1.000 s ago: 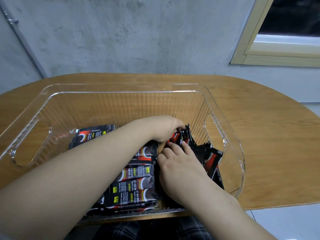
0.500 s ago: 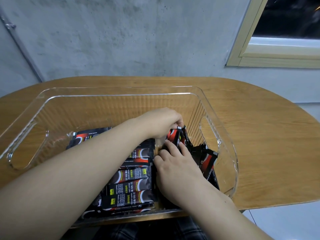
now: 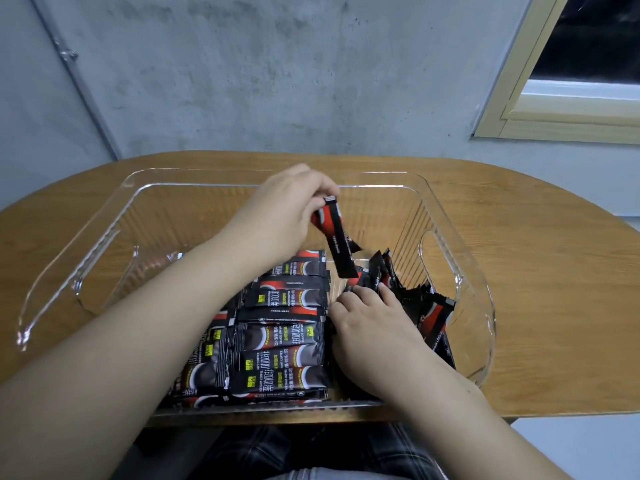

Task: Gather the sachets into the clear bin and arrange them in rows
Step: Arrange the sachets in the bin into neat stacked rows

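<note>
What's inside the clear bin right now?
Inside the clear bin: flat rows of sachets, a jumbled pile at right, and both hands; the left hand lifts one sachet. What lies under the right hand is covered.

clear glossy plastic bin — matt wooden table

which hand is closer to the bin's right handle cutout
Right. The right hand rests among loose sachets just beside the cutout; the left hand holds a sachet nearer the bin's middle.
</note>
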